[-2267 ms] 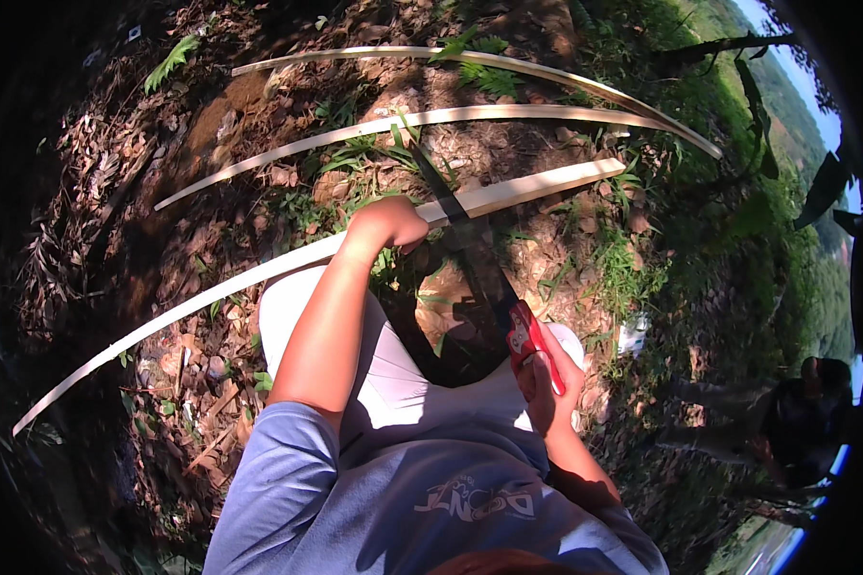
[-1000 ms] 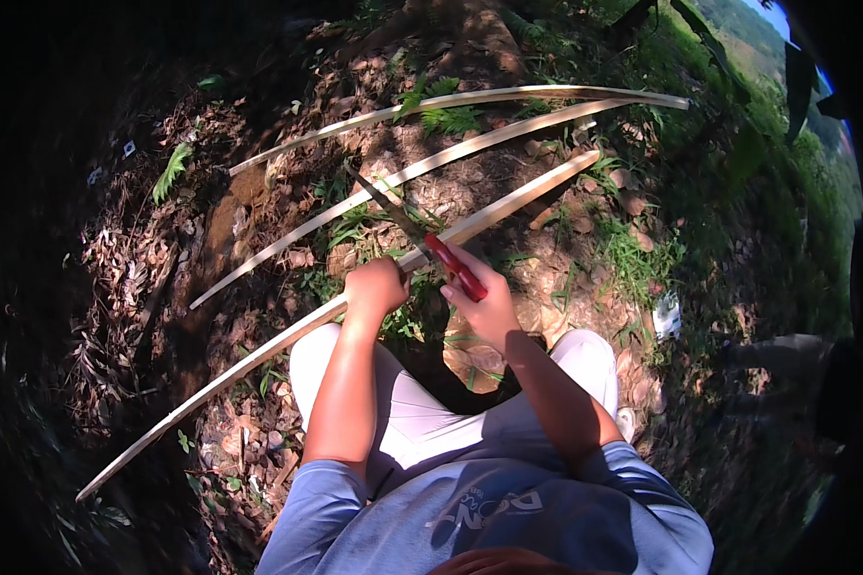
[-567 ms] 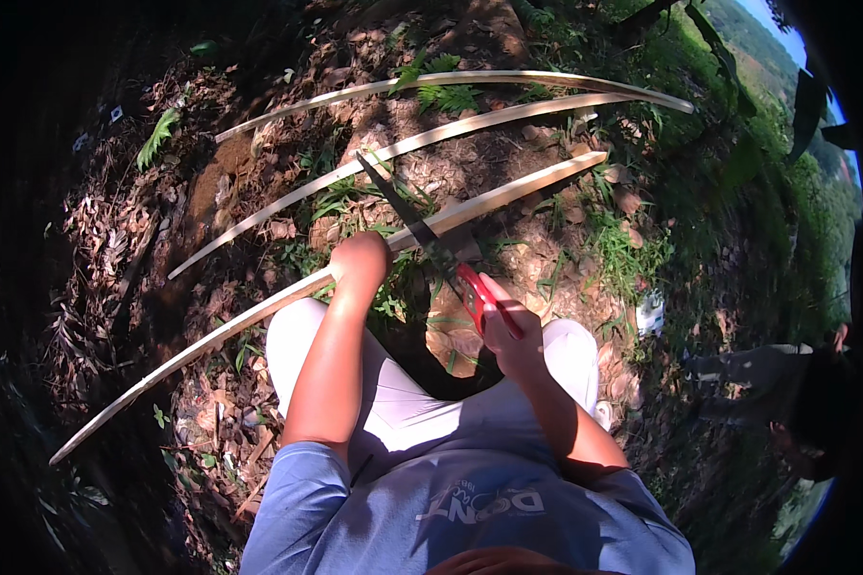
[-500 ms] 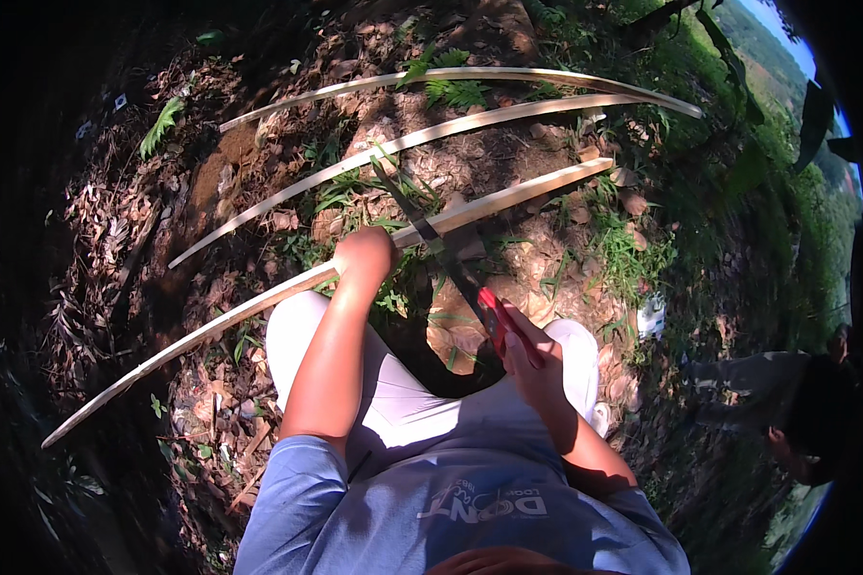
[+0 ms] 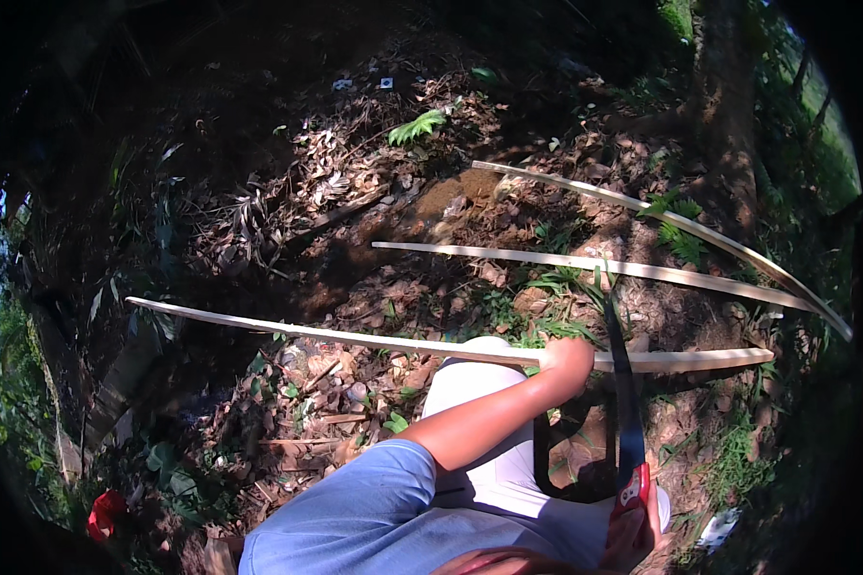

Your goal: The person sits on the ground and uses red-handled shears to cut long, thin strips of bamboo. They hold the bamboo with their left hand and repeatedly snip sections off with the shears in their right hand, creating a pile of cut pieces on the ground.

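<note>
A long pale wooden strip lies crosswise in front of me, passing over my left knee. My left hand is closed around it, toward its right end. In my right hand is a hand saw by its red handle, near my right knee. The dark blade points away from me and crosses the strip just right of my left hand. Whether its teeth have cut into the wood is too small to tell.
Two more pale strips, a middle one and a farther one, lie beyond and converge at the right. A tree trunk stands at the far right. Dry leaves and grass cover the ground. A red object lies at lower left, a white scrap at lower right.
My view has swung left, so the strips and hands appear farther right and turned. The other person at the right is out of view. Both hands keep their holds.
</note>
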Tool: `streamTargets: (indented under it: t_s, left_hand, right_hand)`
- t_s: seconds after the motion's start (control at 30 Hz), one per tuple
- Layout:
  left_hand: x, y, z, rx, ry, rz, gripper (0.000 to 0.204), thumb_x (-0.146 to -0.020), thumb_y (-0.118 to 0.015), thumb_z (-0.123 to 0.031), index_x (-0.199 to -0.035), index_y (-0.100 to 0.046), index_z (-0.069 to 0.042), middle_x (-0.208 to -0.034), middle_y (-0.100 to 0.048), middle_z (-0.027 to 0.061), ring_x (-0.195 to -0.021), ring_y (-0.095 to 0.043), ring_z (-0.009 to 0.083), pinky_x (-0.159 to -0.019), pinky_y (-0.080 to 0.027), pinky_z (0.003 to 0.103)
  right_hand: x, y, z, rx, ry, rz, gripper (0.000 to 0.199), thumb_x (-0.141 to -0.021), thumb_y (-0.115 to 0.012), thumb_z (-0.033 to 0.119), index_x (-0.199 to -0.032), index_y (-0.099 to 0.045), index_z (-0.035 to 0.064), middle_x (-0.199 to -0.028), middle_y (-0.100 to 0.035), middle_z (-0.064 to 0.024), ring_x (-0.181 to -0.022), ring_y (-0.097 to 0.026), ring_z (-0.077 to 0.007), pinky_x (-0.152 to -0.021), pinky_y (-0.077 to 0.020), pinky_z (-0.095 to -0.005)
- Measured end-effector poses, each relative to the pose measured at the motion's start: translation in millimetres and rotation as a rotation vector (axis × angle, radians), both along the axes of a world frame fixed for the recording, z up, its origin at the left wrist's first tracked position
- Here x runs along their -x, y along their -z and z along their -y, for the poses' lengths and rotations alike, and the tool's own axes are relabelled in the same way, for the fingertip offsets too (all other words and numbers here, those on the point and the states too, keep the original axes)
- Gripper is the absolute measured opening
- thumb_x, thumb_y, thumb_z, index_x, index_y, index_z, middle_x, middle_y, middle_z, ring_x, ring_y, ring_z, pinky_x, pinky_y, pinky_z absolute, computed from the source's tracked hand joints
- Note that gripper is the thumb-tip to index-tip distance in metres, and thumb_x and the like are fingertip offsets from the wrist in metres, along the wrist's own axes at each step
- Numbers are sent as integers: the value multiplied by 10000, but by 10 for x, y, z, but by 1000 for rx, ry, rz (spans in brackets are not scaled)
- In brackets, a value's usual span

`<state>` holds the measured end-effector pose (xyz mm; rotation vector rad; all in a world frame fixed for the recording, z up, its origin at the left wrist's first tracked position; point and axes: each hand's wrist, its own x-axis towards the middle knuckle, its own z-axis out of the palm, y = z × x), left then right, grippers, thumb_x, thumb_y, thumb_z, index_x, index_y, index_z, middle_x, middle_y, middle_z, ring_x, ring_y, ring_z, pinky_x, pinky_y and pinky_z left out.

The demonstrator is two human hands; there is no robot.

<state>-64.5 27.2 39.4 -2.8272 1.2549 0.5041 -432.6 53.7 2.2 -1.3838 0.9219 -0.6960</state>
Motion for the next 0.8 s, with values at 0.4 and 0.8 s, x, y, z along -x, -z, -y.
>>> streamTargets:
  t_s: [0.4, 0.8]
  left_hand:
    - [-423, 114, 241, -203, 273, -94, 338, -808, -614, -202, -970, -812, 19, -1009, -786, 234, -929, -774, 377, -821, -605, 494]
    - [-321, -73, 267, -243, 179, -169, 279, -777, -693, -171, -967, -820, -12, -1044, -794, 202, -991, -783, 358, -877, -624, 451]
  right_hand:
    - [-214, -175, 106, 64, 1, 191, 437, -1093, -575, 171, -1448, -609, -82, -685, -541, 42, -548, -428, -18, -502, -326, -202]
    - [50, -473, -48, 47, 22, -26, 471, -1073, -586, 170, -1481, -585, -64, -760, -615, 2, -640, -498, -47, -588, -402, -230]
